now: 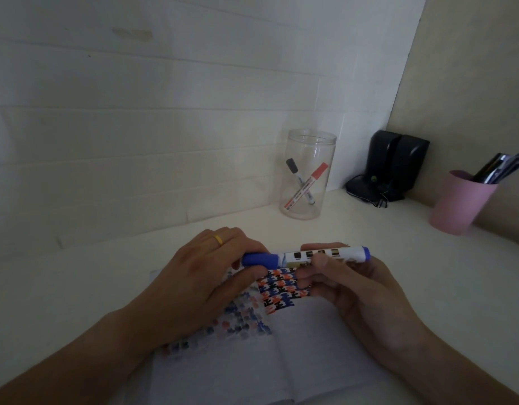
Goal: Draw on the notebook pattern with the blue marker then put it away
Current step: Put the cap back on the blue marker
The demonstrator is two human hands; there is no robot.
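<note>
A pale white table [106, 273] fills a dim corner, backed by a white panelled wall [135, 112] and, on the right, a beige side wall [471, 83]. An open notebook [310, 346] lies at the near edge, its pages carrying a blue, orange and black pattern [281, 290]. Above it the blue marker [305, 256] is held level, cap on. The left hand [205, 276], wearing a gold ring [218, 239], is closed around the cap end; the right hand [354, 290] is closed around the barrel. Farther back stands a clear jar [307, 173] holding a black-capped marker [299, 179] and a red-capped marker [307, 184], crossed. Two black speakers [398, 162] sit in the corner, and a pink cup [459, 203] of pens stands at the right.
</note>
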